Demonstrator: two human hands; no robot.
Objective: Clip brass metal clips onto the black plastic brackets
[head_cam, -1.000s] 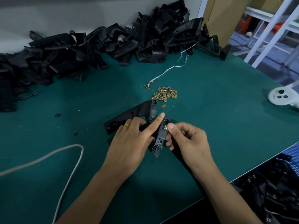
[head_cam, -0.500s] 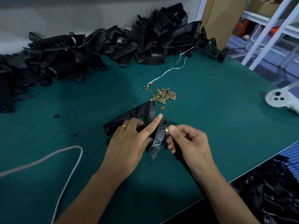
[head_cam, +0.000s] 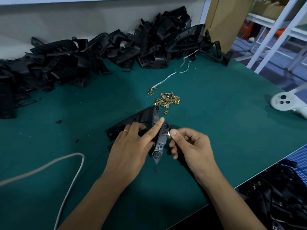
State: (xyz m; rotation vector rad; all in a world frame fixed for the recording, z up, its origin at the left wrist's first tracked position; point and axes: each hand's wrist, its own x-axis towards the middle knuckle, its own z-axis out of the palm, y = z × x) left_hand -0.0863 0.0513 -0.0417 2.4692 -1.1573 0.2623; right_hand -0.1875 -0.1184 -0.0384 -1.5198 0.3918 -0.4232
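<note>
Gripping black bracket (head_cam: 160,141) with left hand (head_cam: 132,146), index finger straight along its top | right hand (head_cam: 189,146) pinching one brass clip (head_cam: 169,134) at bracket's right edge, touching it | loose clip pile (head_cam: 167,101) just beyond both hands | bracket heap (head_cam: 99,53) farther back

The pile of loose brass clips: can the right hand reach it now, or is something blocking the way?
Probably yes. Bare green mat lies between the right hand and the clip pile, though it already pinches one clip.

R hand (head_cam: 191,146) w/ brass clip (head_cam: 169,134) eased slightly off bracket (head_cam: 162,140) edge, L index straighter
</note>
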